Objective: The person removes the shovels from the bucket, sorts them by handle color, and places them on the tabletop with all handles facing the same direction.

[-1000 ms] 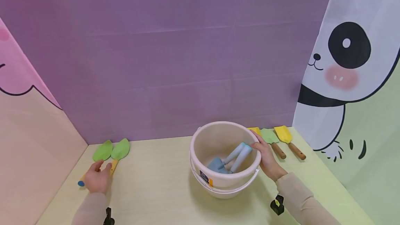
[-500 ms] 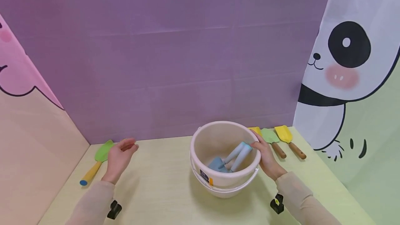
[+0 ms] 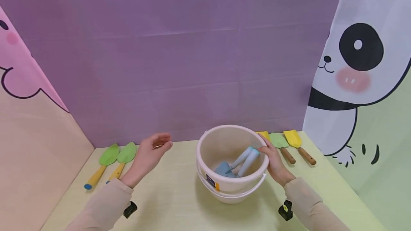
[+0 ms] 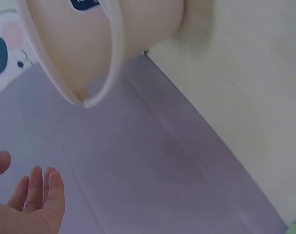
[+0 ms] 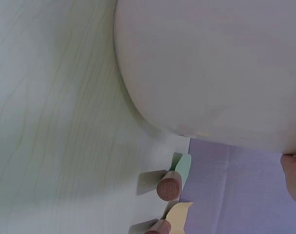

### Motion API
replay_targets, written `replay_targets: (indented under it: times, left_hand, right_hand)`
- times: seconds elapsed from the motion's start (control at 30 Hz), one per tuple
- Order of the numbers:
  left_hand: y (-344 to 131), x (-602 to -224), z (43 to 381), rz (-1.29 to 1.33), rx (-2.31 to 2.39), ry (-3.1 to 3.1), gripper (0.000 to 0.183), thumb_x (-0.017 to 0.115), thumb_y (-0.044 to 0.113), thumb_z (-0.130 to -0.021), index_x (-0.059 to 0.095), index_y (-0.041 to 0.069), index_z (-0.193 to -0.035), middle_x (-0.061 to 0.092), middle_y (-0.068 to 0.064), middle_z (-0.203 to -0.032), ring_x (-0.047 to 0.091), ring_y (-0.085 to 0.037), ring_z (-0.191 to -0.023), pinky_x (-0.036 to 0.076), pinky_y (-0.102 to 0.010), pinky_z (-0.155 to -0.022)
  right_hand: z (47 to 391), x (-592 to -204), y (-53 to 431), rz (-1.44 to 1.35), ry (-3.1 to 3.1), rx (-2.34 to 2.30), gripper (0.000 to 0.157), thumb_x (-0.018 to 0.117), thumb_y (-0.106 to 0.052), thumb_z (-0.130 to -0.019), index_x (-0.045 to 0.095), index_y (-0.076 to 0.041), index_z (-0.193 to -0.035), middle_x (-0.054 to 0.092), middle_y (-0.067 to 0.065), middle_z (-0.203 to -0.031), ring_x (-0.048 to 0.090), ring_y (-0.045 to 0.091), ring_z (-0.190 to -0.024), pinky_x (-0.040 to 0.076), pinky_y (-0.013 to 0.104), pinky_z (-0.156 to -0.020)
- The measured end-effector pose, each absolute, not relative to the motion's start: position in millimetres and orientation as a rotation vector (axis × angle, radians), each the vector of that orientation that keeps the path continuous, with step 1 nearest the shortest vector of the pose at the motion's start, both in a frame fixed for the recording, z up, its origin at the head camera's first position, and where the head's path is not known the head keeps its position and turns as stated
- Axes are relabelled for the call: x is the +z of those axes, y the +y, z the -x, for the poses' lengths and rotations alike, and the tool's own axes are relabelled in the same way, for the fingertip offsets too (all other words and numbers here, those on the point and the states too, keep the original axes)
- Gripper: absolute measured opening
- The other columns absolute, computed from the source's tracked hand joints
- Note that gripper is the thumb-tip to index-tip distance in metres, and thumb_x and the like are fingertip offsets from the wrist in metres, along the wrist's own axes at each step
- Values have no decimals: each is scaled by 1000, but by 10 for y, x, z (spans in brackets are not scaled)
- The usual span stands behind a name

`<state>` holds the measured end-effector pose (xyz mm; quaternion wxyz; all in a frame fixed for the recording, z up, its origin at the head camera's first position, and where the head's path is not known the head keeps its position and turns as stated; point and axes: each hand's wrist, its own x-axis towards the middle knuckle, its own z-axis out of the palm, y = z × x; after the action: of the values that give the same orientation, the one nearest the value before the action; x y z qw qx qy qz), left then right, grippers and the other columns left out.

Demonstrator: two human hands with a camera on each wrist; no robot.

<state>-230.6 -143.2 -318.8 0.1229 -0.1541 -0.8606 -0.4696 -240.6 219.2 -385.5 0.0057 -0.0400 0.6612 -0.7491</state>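
A pale pink bucket [image 3: 208, 184] stands on the table, tilted toward me, its white handle hanging at the front. Two blue toy tools with light handles, one a shovel [image 3: 224, 170], lie inside it. My right hand [image 3: 273, 159] grips the bucket's right rim, thumb over the edge. Raised above the table between the bucket and the left-hand trowels is my left hand [image 3: 149, 154], fingers loosely bent and nothing in them. Close to its wrist lie two green trowels with yellow handles, the outer trowel [image 3: 109, 155] and the inner trowel [image 3: 127, 152], the latter's handle partly behind the forearm.
At the back right lie a green wooden-handled shovel [image 3: 278, 140], a yellow wooden-handled shovel [image 3: 293, 138] and another yellow piece [image 3: 264, 134] half hidden by the bucket. A purple backdrop [image 3: 179, 63] rises behind the table, with a panda-printed panel [image 3: 334, 124] on the right.
My left hand has lifted off the green trowels and moved right toward the bucket, leaving both trowels on the table. My right hand stays on the bucket's rim.
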Motion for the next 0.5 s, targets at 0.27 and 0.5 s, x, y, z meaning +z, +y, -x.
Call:
replay_targets:
  times: [0.27,0.5]
  left_hand:
    - [-1028,-3070,2213,697,-1380,-2571,26,61,12,-86,62,5,-111,65,-9,-105,62,-21,-97,49,-35,-87]
    - [-667,-3111,2185,872,-1332,-2679,24,58,8,-85,64,4,-108,65,-9,-106,60,-20,-96,49,-33,-87]
  right_hand:
    - [2409,-3865,2189,148,2071,-2349,62,33,-4,-86,18,-9,-146,22,11,-148,30,21,-123,31,31,-99]
    - [2406,-3879,2200,143,2081,-2345,62,34,-5,-86,19,-10,-146,23,10,-148,35,15,-119,35,24,-93]
